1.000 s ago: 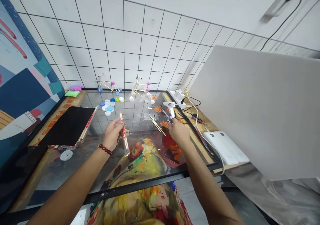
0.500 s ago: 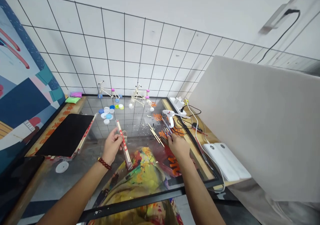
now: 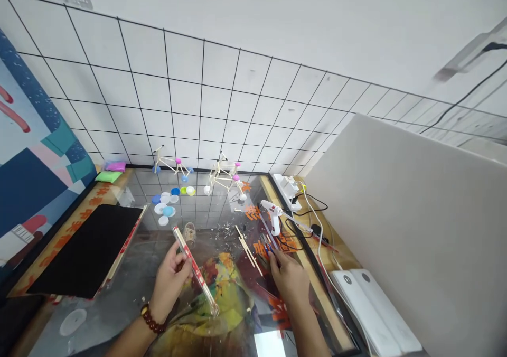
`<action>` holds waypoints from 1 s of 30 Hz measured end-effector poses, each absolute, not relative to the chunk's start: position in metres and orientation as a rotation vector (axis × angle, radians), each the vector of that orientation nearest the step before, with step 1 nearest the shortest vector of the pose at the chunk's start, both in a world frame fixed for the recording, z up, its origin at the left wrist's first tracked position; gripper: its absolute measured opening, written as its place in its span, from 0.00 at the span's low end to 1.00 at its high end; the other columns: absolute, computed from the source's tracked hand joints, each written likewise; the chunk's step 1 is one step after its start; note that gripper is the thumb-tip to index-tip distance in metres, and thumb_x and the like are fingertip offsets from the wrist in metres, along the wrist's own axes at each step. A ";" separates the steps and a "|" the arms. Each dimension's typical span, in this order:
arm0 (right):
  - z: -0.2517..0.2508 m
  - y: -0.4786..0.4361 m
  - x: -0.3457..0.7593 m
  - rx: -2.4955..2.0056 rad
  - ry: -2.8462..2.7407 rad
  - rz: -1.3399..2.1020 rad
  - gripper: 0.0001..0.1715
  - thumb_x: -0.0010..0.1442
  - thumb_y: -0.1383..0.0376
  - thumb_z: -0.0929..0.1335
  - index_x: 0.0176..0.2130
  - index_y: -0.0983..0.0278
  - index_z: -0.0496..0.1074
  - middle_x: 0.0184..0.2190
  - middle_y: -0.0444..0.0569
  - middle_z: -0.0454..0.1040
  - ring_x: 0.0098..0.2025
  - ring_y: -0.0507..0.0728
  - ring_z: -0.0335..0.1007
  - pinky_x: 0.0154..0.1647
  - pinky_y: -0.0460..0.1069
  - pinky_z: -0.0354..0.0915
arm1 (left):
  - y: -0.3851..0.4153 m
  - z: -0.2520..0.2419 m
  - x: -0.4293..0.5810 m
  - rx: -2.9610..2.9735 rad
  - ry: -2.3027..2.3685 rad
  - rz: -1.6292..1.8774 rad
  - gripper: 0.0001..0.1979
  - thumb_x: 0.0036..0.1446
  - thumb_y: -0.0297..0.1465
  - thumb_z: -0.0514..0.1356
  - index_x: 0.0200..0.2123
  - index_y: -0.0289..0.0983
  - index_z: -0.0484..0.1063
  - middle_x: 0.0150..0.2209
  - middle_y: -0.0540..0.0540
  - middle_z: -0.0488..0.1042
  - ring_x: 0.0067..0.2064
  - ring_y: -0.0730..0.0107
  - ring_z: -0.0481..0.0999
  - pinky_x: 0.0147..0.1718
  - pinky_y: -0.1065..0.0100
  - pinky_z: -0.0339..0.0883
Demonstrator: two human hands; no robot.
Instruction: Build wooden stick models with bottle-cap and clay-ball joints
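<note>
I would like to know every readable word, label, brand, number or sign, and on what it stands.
Nothing can be read for certain.
Wrapped sticks in the left hand: red print, too small.
Red-printed packet beside black sheet: too small.
Table, right side: orange characters, too blurred.
Left wooden border: orange characters, too blurred.
White slabs at right: round dark marks, too small.

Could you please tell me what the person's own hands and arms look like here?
The left hand is ungloved, with a bracelet of round, glossy dark-red beads at its wrist. The right hand is ungloved too, and nothing shows on its wrist. No sleeve is visible on either forearm.
</note>
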State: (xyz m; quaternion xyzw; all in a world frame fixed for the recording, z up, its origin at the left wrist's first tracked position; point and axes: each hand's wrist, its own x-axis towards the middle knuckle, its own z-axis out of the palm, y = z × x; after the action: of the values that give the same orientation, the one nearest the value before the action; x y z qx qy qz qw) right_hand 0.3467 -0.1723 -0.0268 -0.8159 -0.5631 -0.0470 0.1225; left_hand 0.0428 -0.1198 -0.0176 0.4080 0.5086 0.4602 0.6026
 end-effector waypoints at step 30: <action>0.013 -0.181 0.259 -1.616 -1.871 0.390 0.17 0.64 0.58 0.65 0.51 0.58 0.73 0.43 0.53 0.76 0.44 0.58 0.73 0.44 0.51 0.69 | -0.125 -0.013 0.042 0.920 1.171 1.034 0.14 0.48 0.39 0.67 0.30 0.37 0.68 0.23 0.53 0.70 0.21 0.77 0.64 0.19 0.75 0.59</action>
State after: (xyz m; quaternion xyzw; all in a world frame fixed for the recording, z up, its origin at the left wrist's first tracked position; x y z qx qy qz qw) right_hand 0.2587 -0.1808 0.0127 -0.6130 -0.7097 0.1478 0.3141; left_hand 0.0419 -0.1246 -0.0128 0.3996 0.5084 0.4492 0.6165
